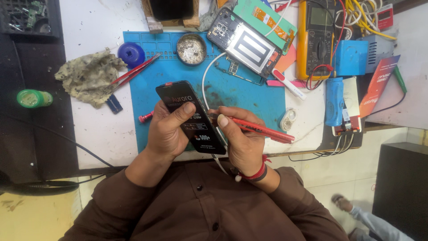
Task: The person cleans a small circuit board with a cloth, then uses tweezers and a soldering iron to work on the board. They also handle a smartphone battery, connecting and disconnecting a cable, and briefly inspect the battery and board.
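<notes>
Head view looks straight down at two bare hands over the near edge of the worktop [98, 134]. Closest of all, the left hand [167, 131] holds a black phone [191, 117], with its fingers wrapped around the back and the thumb pressed flat on the front, so the phone stays put and tilted up where it is easy to see. Right beside it, the right hand [243, 140] has its fingers closed on red tweezers [263, 130], held a bit like a pencil, with the tips at the phone's right edge; whether they touch it I cannot tell. A white cable [206, 87] runs under the hands and curves away across the blue mat [249, 96], which covers the middle of the worktop and gives small parts a soft place to lie. Farther out on the mat sits a round tin [191, 48] of tiny bits near the mat's far edge, and next to it an opened phone [244, 44] lies with its insides showing. A second pair of red tweezers [133, 71] rests at the mat's left edge, beside a blue ball [131, 54] and a dirty rag [89, 76]. Near the far right corner stands a yellow meter [315, 38] with its wires tangled about.
</notes>
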